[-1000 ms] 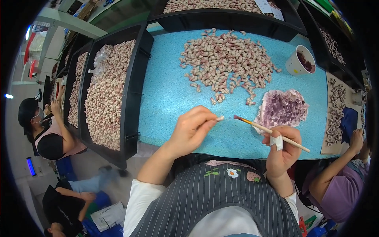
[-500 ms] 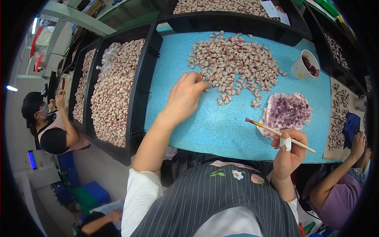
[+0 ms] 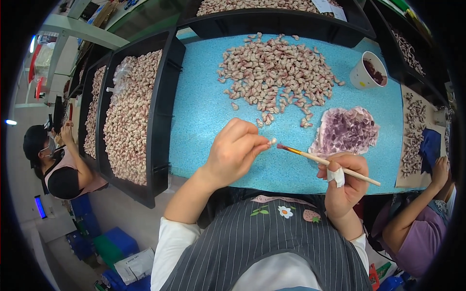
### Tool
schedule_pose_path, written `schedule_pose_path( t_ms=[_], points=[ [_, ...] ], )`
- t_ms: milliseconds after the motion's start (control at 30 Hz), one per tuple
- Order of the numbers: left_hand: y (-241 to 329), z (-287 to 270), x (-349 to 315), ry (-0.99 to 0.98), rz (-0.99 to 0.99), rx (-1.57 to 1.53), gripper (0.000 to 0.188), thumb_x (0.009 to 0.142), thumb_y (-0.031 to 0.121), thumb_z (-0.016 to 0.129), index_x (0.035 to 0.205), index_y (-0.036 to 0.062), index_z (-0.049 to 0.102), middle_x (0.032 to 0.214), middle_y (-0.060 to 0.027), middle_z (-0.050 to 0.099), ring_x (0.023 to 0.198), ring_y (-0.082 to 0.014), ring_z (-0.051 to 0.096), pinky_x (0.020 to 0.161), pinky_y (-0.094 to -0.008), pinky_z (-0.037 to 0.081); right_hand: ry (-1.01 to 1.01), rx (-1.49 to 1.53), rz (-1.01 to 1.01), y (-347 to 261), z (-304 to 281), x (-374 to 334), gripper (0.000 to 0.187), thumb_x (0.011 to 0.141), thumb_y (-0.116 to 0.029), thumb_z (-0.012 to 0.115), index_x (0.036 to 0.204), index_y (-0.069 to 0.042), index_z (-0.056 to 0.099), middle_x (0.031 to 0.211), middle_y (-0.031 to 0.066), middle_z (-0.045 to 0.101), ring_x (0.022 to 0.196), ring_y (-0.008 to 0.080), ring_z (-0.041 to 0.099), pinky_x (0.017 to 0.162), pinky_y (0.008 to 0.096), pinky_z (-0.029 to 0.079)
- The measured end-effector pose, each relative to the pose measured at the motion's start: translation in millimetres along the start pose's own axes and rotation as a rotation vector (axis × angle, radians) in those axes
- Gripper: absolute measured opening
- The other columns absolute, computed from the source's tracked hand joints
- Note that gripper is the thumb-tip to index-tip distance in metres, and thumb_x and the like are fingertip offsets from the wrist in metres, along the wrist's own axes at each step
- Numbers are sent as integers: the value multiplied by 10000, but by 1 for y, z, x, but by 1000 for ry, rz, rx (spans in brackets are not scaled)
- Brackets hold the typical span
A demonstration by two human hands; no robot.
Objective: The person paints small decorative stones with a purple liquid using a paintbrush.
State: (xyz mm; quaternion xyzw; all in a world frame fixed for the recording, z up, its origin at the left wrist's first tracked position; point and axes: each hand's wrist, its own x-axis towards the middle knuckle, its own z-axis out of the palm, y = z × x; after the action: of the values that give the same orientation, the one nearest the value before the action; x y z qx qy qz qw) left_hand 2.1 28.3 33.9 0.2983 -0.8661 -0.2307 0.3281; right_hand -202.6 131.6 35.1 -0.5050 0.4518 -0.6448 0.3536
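Pinched between the thumb and fingers of my left hand [image 3: 233, 150] is a small pale piece [image 3: 273, 141], cream-coloured like those in the pile. My right hand [image 3: 343, 182] is closed round a paintbrush [image 3: 310, 156] with a wooden handle. The dark reddish bristles point left and come very close to the small piece; whether they touch, I cannot tell. White tape wraps a finger of the right hand. Beyond my hands, a loose pile of small cream and reddish figurine-like pieces [image 3: 279, 72] spreads over the blue mat [image 3: 199, 106]. A purple-stained, crumpled pad [image 3: 345, 130] lies just past the brush.
A white cup [image 3: 368, 71] with dark red contents stands at the far right of the mat. Black trays hold many similar pieces: a left tray [image 3: 162, 111] and a far tray [image 3: 276, 24]. Co-workers sit at both sides; one person's hand [image 3: 440, 169] works at the right.
My left hand has come back from the pile's near edge toward me, bringing a small piece up to the brush. My right hand has shifted slightly left with the paintbrush.
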Motion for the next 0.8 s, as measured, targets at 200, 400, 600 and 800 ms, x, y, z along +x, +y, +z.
schedule_pose_path(
  t_ms=[200,400,600,800],
  points=[
    [4,2,-2,-12,56,-15,164,634,17,706,747,0,589,737,-81,510,648,-221,491,532,-311,397,60,-71,43,2,4,-1,138,818,20,550,931,17,471,794,117,566,644,113,537,586,218,454],
    [5,3,-2,-17,48,-20,158,640,22,704,745,1,588,733,-81,508,642,-221,487,530,-312,394,-32,-116,-63,2,3,1,119,809,26,558,909,22,494,775,113,571,636,118,532,575,220,444],
    [6,-4,-7,9,6,-7,137,652,6,693,739,-1,588,723,-81,508,653,-218,495,540,-303,395,133,-118,-24,3,1,-1,117,836,3,541,933,27,479,789,119,572,637,110,537,584,212,446],
    [-31,-57,-29,643,-153,-373,188,754,6,623,937,23,581,844,-46,530,694,-112,476,595,-232,397,173,-59,60,2,-4,-6,117,846,-12,534,940,14,471,810,110,563,644,109,543,591,217,461]
  ],
)
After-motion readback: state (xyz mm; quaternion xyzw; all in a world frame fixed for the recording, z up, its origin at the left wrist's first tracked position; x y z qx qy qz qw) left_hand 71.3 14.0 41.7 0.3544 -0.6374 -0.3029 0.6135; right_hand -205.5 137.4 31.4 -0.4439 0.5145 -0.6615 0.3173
